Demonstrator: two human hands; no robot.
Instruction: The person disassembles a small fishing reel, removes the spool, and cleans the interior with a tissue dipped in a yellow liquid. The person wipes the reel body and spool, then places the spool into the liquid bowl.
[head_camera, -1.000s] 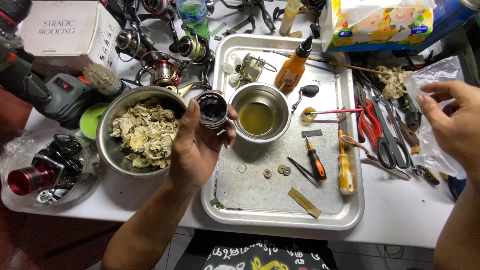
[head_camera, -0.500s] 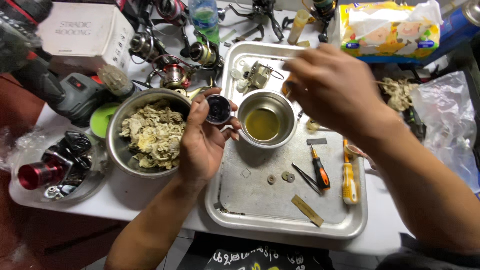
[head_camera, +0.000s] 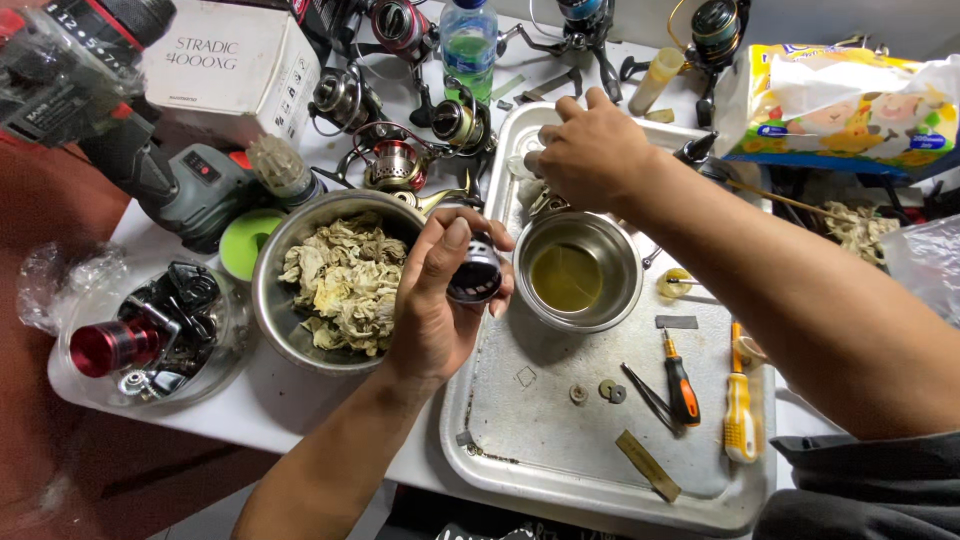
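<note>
Holding a dark round reel spool (head_camera: 474, 272), the left hand (head_camera: 440, 300) wraps its fingers around it above the metal tray (head_camera: 560, 440), beside the small bowl of yellowish oil (head_camera: 577, 270). Right hand (head_camera: 585, 155) reaches, fingers curled, onto small parts at the tray's far end; grip hidden. Step judged: picking a part, next needing a fine pinch.

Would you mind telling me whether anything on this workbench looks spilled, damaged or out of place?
Nothing stands out. The oil sits inside the small steel bowl, the used rags stay in the larger bowl, and the loose parts lie on the metal tray.
</note>
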